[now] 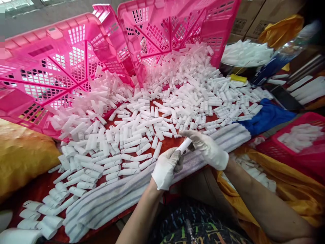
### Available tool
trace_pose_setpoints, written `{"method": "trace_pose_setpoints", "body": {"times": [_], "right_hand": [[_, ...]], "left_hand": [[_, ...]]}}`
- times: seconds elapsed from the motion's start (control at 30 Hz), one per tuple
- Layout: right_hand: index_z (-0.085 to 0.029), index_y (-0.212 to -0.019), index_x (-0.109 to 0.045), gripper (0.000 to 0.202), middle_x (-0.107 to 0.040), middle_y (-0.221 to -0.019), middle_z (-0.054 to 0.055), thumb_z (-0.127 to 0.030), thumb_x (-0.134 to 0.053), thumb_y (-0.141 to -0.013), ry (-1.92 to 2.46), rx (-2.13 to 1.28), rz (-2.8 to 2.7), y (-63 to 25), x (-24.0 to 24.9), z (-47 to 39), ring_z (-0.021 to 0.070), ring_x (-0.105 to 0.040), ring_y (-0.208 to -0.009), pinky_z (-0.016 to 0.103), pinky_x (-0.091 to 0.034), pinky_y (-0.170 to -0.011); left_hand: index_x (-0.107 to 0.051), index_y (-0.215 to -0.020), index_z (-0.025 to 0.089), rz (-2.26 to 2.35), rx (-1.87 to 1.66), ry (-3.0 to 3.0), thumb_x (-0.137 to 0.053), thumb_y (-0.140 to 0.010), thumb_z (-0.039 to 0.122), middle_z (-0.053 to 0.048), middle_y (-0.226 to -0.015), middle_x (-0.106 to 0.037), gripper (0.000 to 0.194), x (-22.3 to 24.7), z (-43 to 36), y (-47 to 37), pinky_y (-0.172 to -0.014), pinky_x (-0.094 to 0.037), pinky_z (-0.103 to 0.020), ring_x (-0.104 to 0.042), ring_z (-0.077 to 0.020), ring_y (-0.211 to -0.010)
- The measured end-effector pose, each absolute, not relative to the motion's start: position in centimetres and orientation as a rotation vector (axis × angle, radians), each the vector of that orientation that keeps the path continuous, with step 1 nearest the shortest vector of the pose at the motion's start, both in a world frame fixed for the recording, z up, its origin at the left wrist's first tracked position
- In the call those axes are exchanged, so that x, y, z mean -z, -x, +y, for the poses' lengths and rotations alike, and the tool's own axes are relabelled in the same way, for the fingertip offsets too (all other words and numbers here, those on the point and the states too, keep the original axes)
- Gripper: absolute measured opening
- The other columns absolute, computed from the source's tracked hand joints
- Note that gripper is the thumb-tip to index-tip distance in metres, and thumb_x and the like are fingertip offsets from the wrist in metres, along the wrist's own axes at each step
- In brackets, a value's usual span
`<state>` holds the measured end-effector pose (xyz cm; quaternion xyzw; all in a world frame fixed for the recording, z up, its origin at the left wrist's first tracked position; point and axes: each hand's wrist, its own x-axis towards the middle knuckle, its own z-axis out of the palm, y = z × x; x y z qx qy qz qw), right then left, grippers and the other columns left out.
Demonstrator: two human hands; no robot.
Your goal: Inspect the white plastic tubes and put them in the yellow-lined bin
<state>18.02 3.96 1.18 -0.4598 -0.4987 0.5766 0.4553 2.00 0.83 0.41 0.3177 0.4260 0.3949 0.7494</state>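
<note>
A short white tube point(184, 145) is gripped in my left hand point(165, 168), which wears a white glove with greyish fingertips. The tube tilts up toward the right. My right hand point(208, 149), gloved the same way, is at the tube's far end with its fingers stretched out; whether it touches the tube I cannot tell. Beyond both hands, many loose white tubes point(137, 135) cover the red tabletop point(165, 140), several bearing thin dark marks. A rolled striped towel point(122, 198) lies along the table's near edge, just below my hands.
Two pink crates point(83, 64) lie tipped at the back, tubes spilling out. A blue cloth point(270, 115) and a bottle point(286, 51) are at right. Yellow sacks point(22, 156) flank the table, one holding white pieces. A red basket point(312, 162) stands lower right.
</note>
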Motion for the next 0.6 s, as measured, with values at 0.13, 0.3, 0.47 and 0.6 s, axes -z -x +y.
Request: {"method": "trace_pose_setpoints", "body": {"times": [0.13,0.3,0.47,0.6], "right_hand": [[-0.023,-0.085,-0.065,0.033,-0.06,-0.07,-0.002,-0.051,-0.075,-0.07,1.124,-1.345,-0.933,-18.0,-0.2,3.8,0.0096,-0.052,-0.057,0.024,-0.044,-0.054],[-0.024,-0.075,-0.067,0.029,-0.063,-0.077,-0.001,-0.044,-0.083,-0.061,1.112,-1.349,-1.035,-18.1,-0.1,4.0,0.0127,-0.057,-0.07,0.028,-0.05,-0.068],[-0.025,-0.079,-0.07,0.014,-0.064,-0.095,0.002,-0.039,-0.072,-0.078,0.889,-1.32,-1.352,-18.7,-0.8,3.7,0.0159,-0.06,-0.09,0.03,-0.051,-0.078],[-0.022,-0.089,-0.067,0.031,-0.067,-0.097,0.007,-0.052,-0.062,-0.082,1.008,-1.385,-1.36,-19.9,-1.1,1.9,0.0209,-0.063,-0.091,0.035,-0.053,-0.079]], "left_hand": [[-0.055,-0.084,0.013,0.985,-0.923,-0.697,-0.069,-0.076,0.051,0.006,-0.058,-0.042,0.042,-0.1,0.8,-2.2,-0.042,-0.019,-0.017,-0.031,-0.0021,-0.045],[-0.056,-0.086,0.011,0.693,-0.732,-0.382,-0.065,-0.081,0.051,0.009,-0.055,-0.033,0.041,-0.3,0.8,-1.3,-0.04,-0.016,-0.016,-0.019,0.0002,-0.039],[-0.059,-0.088,0.009,0.44,-0.473,-0.094,-0.05,-0.093,0.045,0.012,-0.053,-0.018,0.037,-0.9,0.9,-0.5,-0.038,-0.015,-0.014,-0.002,0.0007,-0.037],[-0.061,-0.093,0.012,0.603,-0.508,-0.439,-0.051,-0.088,0.055,0.007,-0.053,-0.037,0.045,-1.2,0.2,-1.5,-0.041,-0.027,-0.017,-0.025,-0.0019,-0.037]]}}
